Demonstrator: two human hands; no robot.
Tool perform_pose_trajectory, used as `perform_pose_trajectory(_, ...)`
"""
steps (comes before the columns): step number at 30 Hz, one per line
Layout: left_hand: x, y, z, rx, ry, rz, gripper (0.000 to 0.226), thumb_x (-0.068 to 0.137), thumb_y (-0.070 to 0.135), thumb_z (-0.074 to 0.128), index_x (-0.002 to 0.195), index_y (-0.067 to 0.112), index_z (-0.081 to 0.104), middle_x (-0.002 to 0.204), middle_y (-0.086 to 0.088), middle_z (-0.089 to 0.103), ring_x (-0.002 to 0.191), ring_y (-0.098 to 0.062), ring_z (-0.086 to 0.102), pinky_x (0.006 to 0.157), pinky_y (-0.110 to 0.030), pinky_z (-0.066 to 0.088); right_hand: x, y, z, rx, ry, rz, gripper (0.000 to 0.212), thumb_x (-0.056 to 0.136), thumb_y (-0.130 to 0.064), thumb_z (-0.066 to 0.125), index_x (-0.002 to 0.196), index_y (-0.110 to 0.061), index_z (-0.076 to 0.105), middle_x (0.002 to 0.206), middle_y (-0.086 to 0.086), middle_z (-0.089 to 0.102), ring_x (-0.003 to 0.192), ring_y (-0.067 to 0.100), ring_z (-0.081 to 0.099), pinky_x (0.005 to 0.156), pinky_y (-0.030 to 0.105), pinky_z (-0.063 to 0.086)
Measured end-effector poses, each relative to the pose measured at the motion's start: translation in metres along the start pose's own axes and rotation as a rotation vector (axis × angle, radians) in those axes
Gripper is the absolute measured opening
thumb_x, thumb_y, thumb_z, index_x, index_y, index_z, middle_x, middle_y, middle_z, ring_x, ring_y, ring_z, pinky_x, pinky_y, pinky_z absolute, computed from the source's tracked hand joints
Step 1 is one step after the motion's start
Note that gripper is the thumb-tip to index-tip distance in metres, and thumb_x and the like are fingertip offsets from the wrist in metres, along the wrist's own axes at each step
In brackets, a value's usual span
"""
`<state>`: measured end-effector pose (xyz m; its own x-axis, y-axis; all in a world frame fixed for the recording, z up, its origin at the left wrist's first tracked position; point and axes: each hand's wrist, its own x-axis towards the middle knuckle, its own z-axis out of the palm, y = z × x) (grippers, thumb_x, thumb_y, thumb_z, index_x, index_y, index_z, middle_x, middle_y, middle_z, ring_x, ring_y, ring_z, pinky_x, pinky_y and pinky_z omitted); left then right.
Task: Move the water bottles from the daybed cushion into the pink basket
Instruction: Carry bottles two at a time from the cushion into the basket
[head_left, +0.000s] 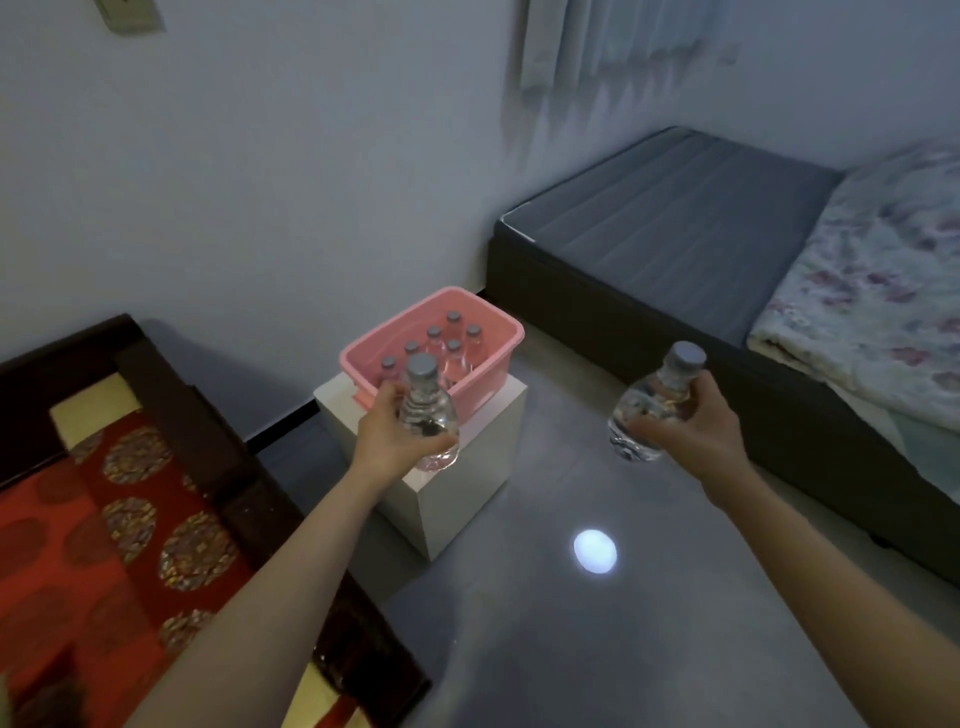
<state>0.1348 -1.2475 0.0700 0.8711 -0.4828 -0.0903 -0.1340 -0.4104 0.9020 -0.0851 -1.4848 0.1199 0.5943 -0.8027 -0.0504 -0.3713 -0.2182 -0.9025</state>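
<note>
The pink basket (493, 358) sits on a white cube stand (457, 493) near the wall. Several clear water bottles with grey caps (454, 332) stand upright inside it. My left hand (395, 431) grips a clear water bottle (428, 410) just in front of the basket's near rim, cap up. My right hand (696, 426) holds a second water bottle (654, 405) out to the right of the basket, above the floor, tilted a little. The daybed cushion (104, 519), red with round gold patterns, lies at lower left with no bottles visible on it.
The daybed's dark wooden frame (218, 467) runs beside my left arm. A low bed with a grey mattress (675, 218) and a floral blanket (883, 291) fills the right side. Grey floor (597, 649) with a bright light spot lies between them.
</note>
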Motion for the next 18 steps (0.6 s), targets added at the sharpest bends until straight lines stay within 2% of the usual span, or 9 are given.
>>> perform_pose_trajectory(3, 0.028, 0.004, 0.018, 0.019, 0.046, -0.018, 0.073, 0.048, 0.021, 0.093, 0.106, 0.022, 0.049, 0.1, 0.0, 0.066, 0.091, -0.021, 0.067, 0.086, -0.04, 0.054, 0.045, 0.0, 0.002, 0.006, -0.058, -0.022, 0.065, 0.066, -0.01, 0.082, 0.119, -0.019, 0.046, 0.109, 0.003, 0.058, 0.096, 0.015, 0.058, 0.077, 0.029, 0.044)
perform_pose_trajectory(6, 0.058, 0.005, 0.032, 0.003, 0.063, -0.041, 0.071, 0.052, 0.014, 0.092, 0.107, 0.02, 0.048, 0.098, 0.003, 0.063, 0.088, -0.016, 0.064, 0.083, -0.032, 0.052, 0.087, 0.003, 0.013, 0.007, -0.106, -0.029, 0.067, 0.066, -0.009, 0.082, 0.122, -0.018, 0.045, 0.112, 0.003, 0.057, 0.099, 0.018, 0.058, 0.081, 0.033, 0.045)
perform_pose_trajectory(9, 0.091, 0.0, 0.043, -0.001, 0.07, -0.071, 0.07, 0.055, 0.013, 0.091, 0.108, 0.021, 0.046, 0.095, 0.008, 0.06, 0.086, -0.012, 0.061, 0.073, -0.022, 0.047, 0.129, 0.009, 0.028, 0.013, -0.143, -0.024, 0.068, 0.065, -0.009, 0.083, 0.122, -0.019, 0.046, 0.114, 0.004, 0.059, 0.101, 0.02, 0.059, 0.089, 0.038, 0.048)
perform_pose_trajectory(12, 0.13, -0.01, 0.054, -0.017, 0.094, -0.094, 0.07, 0.057, 0.014, 0.09, 0.111, 0.022, 0.046, 0.097, 0.009, 0.061, 0.083, -0.007, 0.061, 0.065, -0.015, 0.043, 0.177, 0.013, 0.048, 0.004, -0.153, -0.037, 0.07, 0.063, -0.009, 0.085, 0.122, -0.02, 0.048, 0.111, -0.001, 0.06, 0.098, 0.018, 0.059, 0.088, 0.034, 0.046)
perform_pose_trajectory(14, 0.161, -0.02, 0.062, -0.022, 0.092, -0.117, 0.071, 0.057, 0.015, 0.089, 0.112, 0.026, 0.045, 0.097, 0.011, 0.062, 0.083, -0.001, 0.06, 0.069, -0.018, 0.047, 0.217, 0.017, 0.069, 0.003, -0.183, -0.015, 0.068, 0.063, -0.01, 0.085, 0.118, -0.024, 0.049, 0.104, -0.007, 0.06, 0.093, 0.012, 0.06, 0.087, 0.032, 0.046)
perform_pose_trajectory(16, 0.18, -0.03, 0.068, -0.026, 0.098, -0.143, 0.076, 0.057, 0.015, 0.089, 0.116, 0.029, 0.043, 0.102, 0.008, 0.063, 0.088, -0.009, 0.063, 0.079, -0.029, 0.05, 0.248, 0.02, 0.088, -0.011, -0.231, 0.004, 0.064, 0.062, -0.012, 0.086, 0.114, -0.024, 0.051, 0.102, -0.011, 0.061, 0.091, 0.007, 0.061, 0.087, 0.032, 0.048)
perform_pose_trajectory(18, 0.197, -0.033, 0.071, 0.003, 0.102, -0.158, 0.079, 0.059, 0.013, 0.088, 0.116, 0.032, 0.037, 0.107, 0.004, 0.062, 0.093, -0.017, 0.062, 0.085, -0.033, 0.047, 0.277, 0.021, 0.108, -0.038, -0.254, 0.02, 0.062, 0.061, -0.015, 0.086, 0.113, -0.023, 0.054, 0.102, -0.007, 0.065, 0.092, 0.01, 0.063, 0.087, 0.034, 0.051)
